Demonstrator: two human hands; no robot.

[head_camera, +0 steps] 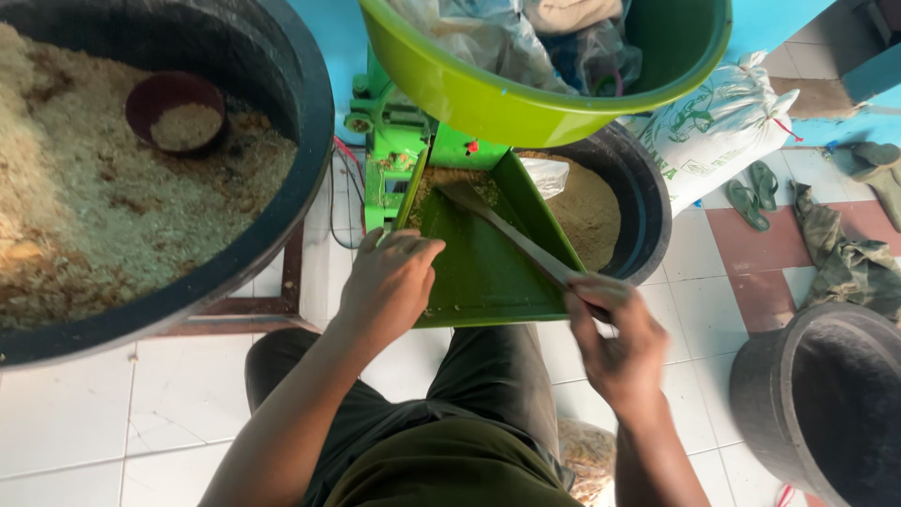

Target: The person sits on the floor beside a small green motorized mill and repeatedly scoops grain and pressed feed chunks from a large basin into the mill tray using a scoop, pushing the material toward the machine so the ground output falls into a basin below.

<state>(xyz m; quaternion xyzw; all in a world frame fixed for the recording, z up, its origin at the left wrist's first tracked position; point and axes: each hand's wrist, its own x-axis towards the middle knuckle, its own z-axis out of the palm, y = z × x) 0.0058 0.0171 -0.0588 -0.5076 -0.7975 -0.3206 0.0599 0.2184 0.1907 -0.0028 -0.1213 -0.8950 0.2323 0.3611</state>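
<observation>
Far out to the side of our left hand (389, 282) sits the biggest thing here, a black tub (282, 113) heaped with pale husk-like meal, and a small dark bowl (175, 111) rests in that heap, itself part full. Ahead of both hands and above them hangs a lime green basin (488, 103) stuffed with crumpled plastic bags. Beyond our right hand (615, 343) stands a second black tub (648, 207) holding fine brown meal, and farther out on that side lies a white sack (718, 127) on the tiled floor (66, 413). Between our hands slopes the green chute (479, 272) of a green machine (389, 131). Our left hand curls over the chute's near side edge, fingers bent and gripping it. Our right hand is closed around the end of a flat stick (511, 235), which runs from that hand up the chute to the meal at its top.
</observation>
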